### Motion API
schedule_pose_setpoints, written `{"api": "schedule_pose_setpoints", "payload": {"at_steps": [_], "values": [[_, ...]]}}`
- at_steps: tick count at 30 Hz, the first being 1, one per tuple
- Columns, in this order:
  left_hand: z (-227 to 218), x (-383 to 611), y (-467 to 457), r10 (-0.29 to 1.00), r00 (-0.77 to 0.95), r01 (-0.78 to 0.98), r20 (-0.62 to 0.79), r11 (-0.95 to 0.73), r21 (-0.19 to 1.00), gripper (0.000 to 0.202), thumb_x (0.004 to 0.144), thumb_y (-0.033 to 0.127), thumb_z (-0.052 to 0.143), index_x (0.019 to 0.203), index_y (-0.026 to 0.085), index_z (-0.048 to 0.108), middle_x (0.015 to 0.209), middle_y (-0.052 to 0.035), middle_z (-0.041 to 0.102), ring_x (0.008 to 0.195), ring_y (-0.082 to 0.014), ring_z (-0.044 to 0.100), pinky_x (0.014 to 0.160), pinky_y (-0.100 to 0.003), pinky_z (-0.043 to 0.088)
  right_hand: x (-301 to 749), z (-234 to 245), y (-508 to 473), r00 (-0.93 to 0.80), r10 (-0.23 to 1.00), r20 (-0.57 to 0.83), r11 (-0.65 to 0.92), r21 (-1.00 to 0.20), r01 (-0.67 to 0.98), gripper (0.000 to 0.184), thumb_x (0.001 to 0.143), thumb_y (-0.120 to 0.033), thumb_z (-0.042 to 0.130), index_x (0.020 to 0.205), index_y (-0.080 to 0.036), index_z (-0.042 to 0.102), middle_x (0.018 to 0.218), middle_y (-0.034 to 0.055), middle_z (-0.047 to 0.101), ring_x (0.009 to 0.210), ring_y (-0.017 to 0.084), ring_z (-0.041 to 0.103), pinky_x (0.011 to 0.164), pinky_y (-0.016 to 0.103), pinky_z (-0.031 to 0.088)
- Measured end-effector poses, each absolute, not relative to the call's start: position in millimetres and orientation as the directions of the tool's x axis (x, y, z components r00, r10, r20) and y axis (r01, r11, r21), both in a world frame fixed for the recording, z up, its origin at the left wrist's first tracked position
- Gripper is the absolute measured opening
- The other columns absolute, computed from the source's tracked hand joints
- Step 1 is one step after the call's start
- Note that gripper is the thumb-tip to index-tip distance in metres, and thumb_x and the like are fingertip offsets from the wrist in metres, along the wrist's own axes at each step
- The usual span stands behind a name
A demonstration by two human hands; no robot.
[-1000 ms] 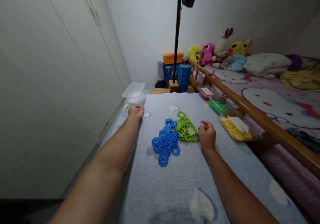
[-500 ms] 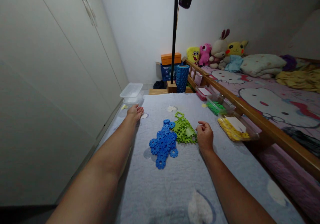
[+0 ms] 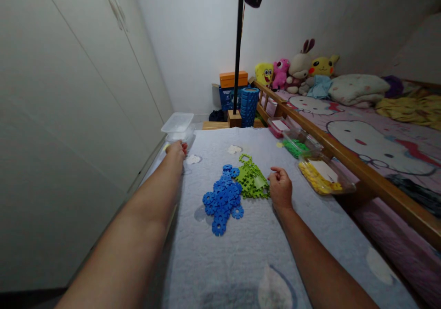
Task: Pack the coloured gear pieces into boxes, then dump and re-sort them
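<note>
My left hand (image 3: 177, 149) reaches to the front of the stacked clear plastic containers (image 3: 178, 122) at the far left of the table. Its fingers are curled in, and what they hold, if anything, is hidden. My right hand (image 3: 281, 188) rests on the cloth at the right edge of a pile of light-green square plastic pieces (image 3: 253, 179). Those fingers are loosely bent, the index finger stands apart from the thumb, and nothing shows between them. Against the green pile's left side lies a heap of blue notched plastic discs (image 3: 222, 201).
Along the table's right side stand clear boxes of yellow pieces (image 3: 319, 175), green pieces (image 3: 295, 147) and pink pieces (image 3: 277, 127). Beyond them runs a wooden bed rail (image 3: 320, 132). A white wardrobe (image 3: 69, 139) borders the left; a black pole (image 3: 237, 51) rises behind the table.
My left hand has moved left and slightly away from me, to the clear containers. Its outstretched fingers have curled in. My right hand stays beside the green pile.
</note>
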State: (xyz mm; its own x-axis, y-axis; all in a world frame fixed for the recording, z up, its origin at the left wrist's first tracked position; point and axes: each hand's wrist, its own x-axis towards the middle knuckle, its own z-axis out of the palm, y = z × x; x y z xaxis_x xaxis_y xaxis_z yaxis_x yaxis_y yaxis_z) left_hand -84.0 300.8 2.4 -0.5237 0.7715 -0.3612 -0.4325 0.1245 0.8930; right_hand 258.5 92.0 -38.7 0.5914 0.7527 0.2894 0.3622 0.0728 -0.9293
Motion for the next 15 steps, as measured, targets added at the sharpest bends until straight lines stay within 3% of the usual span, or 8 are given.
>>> {"api": "schedule_pose_setpoints", "payload": {"at_steps": [5, 15], "values": [[9.0, -82.5, 303.3, 0.686, -0.553, -0.470, -0.472, 0.211, 0.857, 0.014, 0.088, 0.013, 0.054, 0.076, 0.021, 0.053, 0.057, 0.0019, 0.052, 0.043, -0.0098, 0.049, 0.040, -0.017, 0.036, 257.8, -36.8, 91.6, 0.591, 0.757, 0.277, 0.066, -0.933, 0.353, 0.034, 0.074, -0.039, 0.053, 0.096, -0.017, 0.066, 0.065, -0.0012, 0.060, 0.057, 0.018, 0.052, 0.061, 0.031, 0.042], [18.5, -75.4, 291.6, 0.658, -0.572, -0.498, -0.490, 0.196, 0.845, 0.017, 0.094, 0.011, 0.050, 0.078, 0.017, 0.052, 0.061, 0.0035, 0.052, 0.047, -0.0067, 0.050, 0.048, -0.015, 0.039, 257.1, -37.8, 91.3, 0.593, 0.756, 0.279, 0.065, -0.932, 0.356, 0.036, 0.073, -0.040, 0.053, 0.096, -0.016, 0.066, 0.066, -0.0007, 0.060, 0.058, 0.017, 0.052, 0.061, 0.030, 0.043]]}}
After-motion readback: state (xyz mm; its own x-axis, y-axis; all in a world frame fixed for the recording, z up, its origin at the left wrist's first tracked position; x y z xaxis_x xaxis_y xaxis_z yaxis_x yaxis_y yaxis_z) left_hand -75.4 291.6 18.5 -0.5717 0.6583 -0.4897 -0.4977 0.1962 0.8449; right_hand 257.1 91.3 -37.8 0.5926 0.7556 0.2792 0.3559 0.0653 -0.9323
